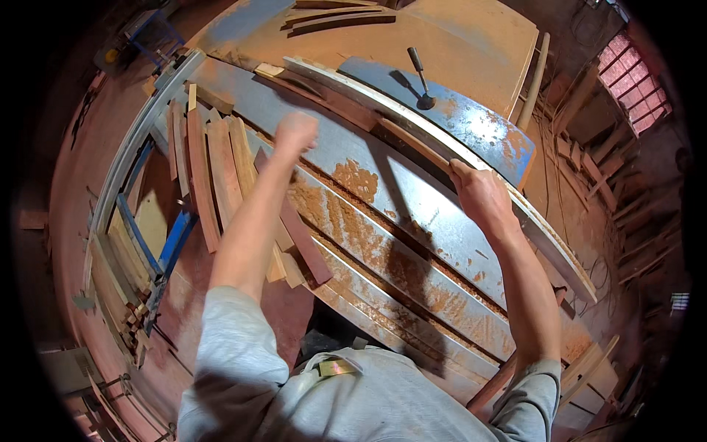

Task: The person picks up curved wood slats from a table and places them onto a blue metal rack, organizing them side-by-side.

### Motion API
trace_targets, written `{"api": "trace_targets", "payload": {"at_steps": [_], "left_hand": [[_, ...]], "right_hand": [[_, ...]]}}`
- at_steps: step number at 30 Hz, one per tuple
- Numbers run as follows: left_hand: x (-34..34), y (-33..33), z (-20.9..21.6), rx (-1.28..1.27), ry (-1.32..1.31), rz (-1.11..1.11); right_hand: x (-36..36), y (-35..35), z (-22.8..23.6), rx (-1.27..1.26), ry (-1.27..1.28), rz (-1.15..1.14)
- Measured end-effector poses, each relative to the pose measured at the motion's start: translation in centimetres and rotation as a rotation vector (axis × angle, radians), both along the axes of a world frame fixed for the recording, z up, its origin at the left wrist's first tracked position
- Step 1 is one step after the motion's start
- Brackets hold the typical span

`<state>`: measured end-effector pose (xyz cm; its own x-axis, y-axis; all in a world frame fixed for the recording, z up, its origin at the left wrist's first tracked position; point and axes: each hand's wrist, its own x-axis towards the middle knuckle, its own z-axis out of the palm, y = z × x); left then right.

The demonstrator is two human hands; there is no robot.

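Note:
My right hand (482,193) is closed around the near end of a narrow wooden stick (418,143), which slants away to the left along the long pale-edged fence (545,221). Ahead of the stick's far tip, a reddish-brown board (342,107) lies against the same fence. Above the grey metal machine table (434,193), my left hand (296,134) is curled into a fist, slightly blurred, with nothing visible in it. It is near the board but appears apart from it.
Several wooden strips (221,158) rest at the table's left side. Sawdust (357,177) covers parts of the table and its grooves. A black-knobbed lever (420,74) stands behind the fence. Curved wood pieces (342,20) lie on the far orange-brown surface. Scrap wood is piled at right.

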<state>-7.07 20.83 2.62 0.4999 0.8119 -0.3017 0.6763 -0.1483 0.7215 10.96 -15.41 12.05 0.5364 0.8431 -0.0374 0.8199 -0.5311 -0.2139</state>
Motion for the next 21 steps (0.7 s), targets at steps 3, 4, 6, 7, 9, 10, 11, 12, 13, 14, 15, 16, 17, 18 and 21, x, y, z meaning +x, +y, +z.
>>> {"api": "trace_targets", "payload": {"at_steps": [3, 4, 6, 7, 9, 10, 11, 12, 13, 14, 15, 16, 17, 18, 21], "left_hand": [[-6.5, 8.6, 1.8, 0.467, 0.114, -0.040], [-8.7, 10.9, 2.8, 0.672, 0.194, -0.021], [-9.5, 10.8, 6.7, 0.670, 0.169, 0.101], [-10.2, 11.3, 7.5, 0.727, 0.182, 0.095], [-10.6, 12.2, 8.2, 0.789, 0.237, 0.059], [-11.2, 13.5, 8.1, 0.828, 0.243, 0.016], [-11.5, 15.1, 7.4, 0.866, 0.249, -0.030], [-12.0, 17.0, 6.8, 0.902, 0.253, -0.078], [-11.1, 17.9, 6.6, 0.918, 0.277, -0.156], [-10.8, 19.0, 6.0, 0.958, 0.279, -0.188], [-10.4, 20.1, 5.4, 0.997, 0.281, -0.220], [-9.8, 21.0, 4.7, 1.031, 0.278, -0.255], [-9.2, 21.7, 4.4, 0.977, 0.320, -0.270], [-8.7, 23.3, 3.8, 0.970, 0.322, -0.298], [-7.5, 26.7, 2.3, 0.964, 0.346, -0.355]], "right_hand": [[-0.2, 1.1, 0.2, -0.011, -0.016, 0.007], [-0.4, 1.6, 0.3, -0.016, -0.019, 0.015], [-0.3, 2.0, 0.3, -0.019, -0.019, -0.003], [-0.4, 2.5, 0.3, -0.025, -0.010, -0.009], [-0.5, 3.1, 0.2, -0.026, -0.015, -0.019], [-0.6, 3.5, 0.2, -0.008, -0.022, -0.006], [-0.6, 3.8, 0.1, 0.007, -0.030, 0.005], [-0.7, 4.1, -0.1, 0.022, -0.039, 0.013], [-0.5, 4.0, -0.4, 0.072, -0.025, -0.001], [-0.6, 4.3, -0.7, 0.048, -0.023, -0.001], [-0.7, 4.7, -0.6, 0.024, -0.021, -0.003], [-0.8, 5.0, -0.5, -0.005, -0.021, -0.008], [-0.8, 5.3, -0.1, -0.020, -0.012, 0.006], [-0.8, 5.7, -0.3, -0.033, -0.029, -0.006], [-1.4, 6.5, -0.5, -0.015, -0.062, -0.014]]}}
